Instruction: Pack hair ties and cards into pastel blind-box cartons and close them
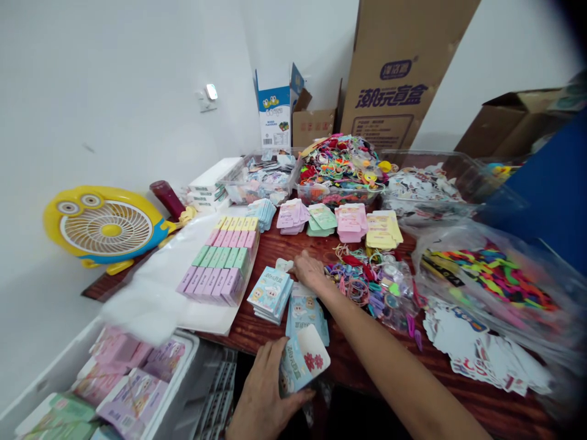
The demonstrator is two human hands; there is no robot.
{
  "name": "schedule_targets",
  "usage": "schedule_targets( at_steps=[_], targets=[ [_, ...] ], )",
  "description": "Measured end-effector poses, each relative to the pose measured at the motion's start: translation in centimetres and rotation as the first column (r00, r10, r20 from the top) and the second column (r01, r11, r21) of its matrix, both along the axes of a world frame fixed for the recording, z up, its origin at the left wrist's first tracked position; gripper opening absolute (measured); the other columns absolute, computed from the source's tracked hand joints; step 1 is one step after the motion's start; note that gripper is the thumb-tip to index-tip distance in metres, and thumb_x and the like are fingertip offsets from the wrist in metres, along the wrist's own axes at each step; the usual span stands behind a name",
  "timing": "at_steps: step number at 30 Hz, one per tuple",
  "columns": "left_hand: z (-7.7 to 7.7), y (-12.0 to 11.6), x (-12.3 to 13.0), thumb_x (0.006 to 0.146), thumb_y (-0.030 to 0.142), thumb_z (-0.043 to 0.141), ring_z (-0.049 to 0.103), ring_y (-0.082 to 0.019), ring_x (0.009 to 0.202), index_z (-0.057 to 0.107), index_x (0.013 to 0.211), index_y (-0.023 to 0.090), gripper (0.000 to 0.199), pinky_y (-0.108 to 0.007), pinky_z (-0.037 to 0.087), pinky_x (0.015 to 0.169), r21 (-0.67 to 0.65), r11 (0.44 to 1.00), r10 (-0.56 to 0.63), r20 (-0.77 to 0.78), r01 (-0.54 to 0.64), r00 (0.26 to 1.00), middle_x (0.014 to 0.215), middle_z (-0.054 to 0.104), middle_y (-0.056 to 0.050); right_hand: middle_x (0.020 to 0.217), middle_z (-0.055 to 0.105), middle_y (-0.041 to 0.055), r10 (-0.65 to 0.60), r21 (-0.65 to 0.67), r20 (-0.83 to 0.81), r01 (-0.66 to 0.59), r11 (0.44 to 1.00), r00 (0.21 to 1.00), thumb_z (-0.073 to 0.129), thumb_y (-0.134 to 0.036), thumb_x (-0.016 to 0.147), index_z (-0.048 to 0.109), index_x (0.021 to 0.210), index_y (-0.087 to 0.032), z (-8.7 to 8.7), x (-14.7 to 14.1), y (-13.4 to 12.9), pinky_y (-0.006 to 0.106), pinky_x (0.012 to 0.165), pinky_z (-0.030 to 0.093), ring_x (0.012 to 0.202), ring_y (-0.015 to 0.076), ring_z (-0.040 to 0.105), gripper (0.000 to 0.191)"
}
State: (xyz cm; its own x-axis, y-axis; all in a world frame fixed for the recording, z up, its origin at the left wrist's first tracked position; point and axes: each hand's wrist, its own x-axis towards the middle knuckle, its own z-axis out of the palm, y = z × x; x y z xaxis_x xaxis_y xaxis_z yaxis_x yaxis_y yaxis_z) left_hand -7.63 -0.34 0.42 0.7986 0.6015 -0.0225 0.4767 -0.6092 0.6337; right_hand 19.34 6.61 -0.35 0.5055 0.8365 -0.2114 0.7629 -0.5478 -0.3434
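1. On my feed I count two hands, both the person's own. No other person's hands show.
2. The left hand (263, 394) is closed on one pale blue card packet (302, 360) printed with a red flower. Its fingers (279, 360) curl over the packet's edge, which sits just above the near edge of the table, so I read that as a firm pinch.
3. The right hand (312, 272) reaches across with its fingers pressed together. It sits just beside one small white card (284, 264) and one heap of hair ties (371, 287). I cannot tell whether it is touching anything.
4. Below that hand lie one blue packet (305, 311) and one stack of blue boxes (269, 293).
5. On the wooden table (275, 253), I count three rows of pastel boxes (220, 256) on a white sheet (151, 293), and five stacks of cards (321, 220) farther back.
6. Behind those stand three clear plastic bins (339, 183), packed with small goods.
7. Off to the left are one yellow fan (105, 223) and one dark red bottle (167, 198). One white crate (123, 385) of boxed goods sits at the lower left.
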Motion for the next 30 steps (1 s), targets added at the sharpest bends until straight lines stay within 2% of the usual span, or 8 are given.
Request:
schedule_targets(
  at_steps=[5, 10, 17, 22, 25, 27, 28, 30],
  targets=[
    [0.1, 0.1, -0.3, 0.073, 0.033, 0.078, 0.059, -0.035, 0.123, 0.055, 0.135, 0.022, 0.066, -0.052, 0.05, 0.104, 0.0, 1.0, -0.011, 0.019, 0.011, 1.0, 0.132, 0.063, -0.015, 0.124, 0.056, 0.0128, 0.032, 0.003, -0.021, -0.032, 0.999, 0.999, 0.062, -0.043, 0.089, 0.053, 0.126, -0.024, 0.8, 0.7, -0.1, 0.038, 0.084, 0.047, 0.11, 0.0323, 0.064, 0.043],
    [-0.1, 0.1, -0.3, 0.074, 0.034, 0.078, 0.06, -0.035, 0.123, 0.056, 0.133, 0.023, 0.065, -0.051, 0.052, 0.103, 0.019, 1.0, -0.012, 0.029, 0.011, 1.0, 0.131, 0.063, -0.014, 0.124, 0.056, 0.0082, 0.099, 0.017, -0.055, -0.098, 0.995, 0.994, 0.065, -0.041, 0.088, 0.056, 0.12, -0.027, 1.3, 1.3, -0.3, 0.034, 0.085, 0.044, 0.112, 0.0285, 0.062, 0.035],
    [-0.4, -0.1, -0.1, 0.074, 0.03, 0.079, 0.056, -0.035, 0.126, 0.051, 0.135, 0.021, 0.068, -0.055, 0.046, 0.108, -0.058, 0.998, -0.013, 0.037, 0.015, 0.999, 0.134, 0.06, -0.016, 0.12, 0.06, 0.0085, 0.08, 0.065, -0.123, -0.073, 0.995, 0.989, 0.073, -0.032, 0.083, 0.061, 0.106, -0.021, 0.7, 1.7, -0.6, 0.031, 0.082, 0.043, 0.107, 0.025, 0.063, 0.028],
    [-0.2, 0.0, 0.3, 0.074, 0.029, 0.08, 0.054, -0.033, 0.128, 0.048, 0.135, 0.018, 0.07, -0.057, 0.042, 0.11, -0.09, 0.996, 0.017, 0.038, -0.013, 0.999, 0.134, 0.058, -0.016, 0.098, 0.067, 0.0023, 0.031, 0.21, -0.216, 0.016, 0.978, 0.976, 0.075, -0.025, 0.078, 0.059, 0.097, -0.021, 0.3, 1.7, -1.1, 0.029, 0.077, 0.044, 0.096, 0.021, 0.064, 0.025],
    [0.4, 0.2, 1.0, 0.074, 0.029, 0.08, 0.056, -0.033, 0.124, 0.049, 0.132, 0.017, 0.067, -0.056, 0.044, 0.108, -0.074, 0.996, 0.056, 0.082, -0.05, 0.995, 0.129, 0.06, -0.015, 0.092, 0.066, -0.0007, -0.031, 0.299, -0.303, 0.126, 0.946, 0.952, 0.064, -0.028, 0.085, 0.055, 0.101, -0.02, 1.5, 1.7, -2.1, 0.025, 0.065, 0.047, 0.076, 0.0145, 0.063, 0.02],
    [0.9, 0.5, 1.6, 0.074, 0.03, 0.081, 0.058, -0.032, 0.12, 0.05, 0.13, 0.017, 0.065, -0.054, 0.046, 0.106, -0.072, 0.994, 0.083, 0.093, -0.077, 0.992, 0.125, 0.062, -0.014, 0.092, 0.065, -0.001, -0.048, 0.379, -0.383, 0.204, 0.903, 0.922, 0.055, -0.031, 0.089, 0.053, 0.106, -0.02, 3.0, 1.7, -3.9, 0.023, 0.056, 0.046, 0.063, 0.0107, 0.059, 0.02],
    [1.0, 0.6, 1.8, 0.073, 0.03, 0.082, 0.058, -0.031, 0.119, 0.051, 0.129, 0.017, 0.065, -0.052, 0.047, 0.105, -0.066, 0.994, 0.092, 0.099, -0.085, 0.991, 0.124, 0.062, -0.013, 0.09, 0.064, -0.0014, -0.034, 0.423, -0.432, 0.236, 0.875, 0.901, 0.053, -0.034, 0.089, 0.053, 0.106, -0.02, 3.8, 1.6, -5.2, 0.022, 0.051, 0.044, 0.057, 0.0095, 0.055, 0.021],
    [1.1, 0.8, 2.4, 0.072, 0.03, 0.083, 0.059, -0.03, 0.118, 0.051, 0.128, 0.017, 0.065, -0.051, 0.047, 0.104, -0.039, 0.995, 0.099, 0.117, -0.095, 0.988, 0.123, 0.062, -0.012, 0.079, 0.061, -0.0033, 0.101, 0.537, -0.598, 0.303, 0.787, 0.795, 0.062, -0.038, 0.083, 0.057, 0.098, -0.02, 5.4, 1.2, -8.5, 0.023, 0.045, 0.04, 0.047, 0.0086, 0.048, 0.024]
  ],
)
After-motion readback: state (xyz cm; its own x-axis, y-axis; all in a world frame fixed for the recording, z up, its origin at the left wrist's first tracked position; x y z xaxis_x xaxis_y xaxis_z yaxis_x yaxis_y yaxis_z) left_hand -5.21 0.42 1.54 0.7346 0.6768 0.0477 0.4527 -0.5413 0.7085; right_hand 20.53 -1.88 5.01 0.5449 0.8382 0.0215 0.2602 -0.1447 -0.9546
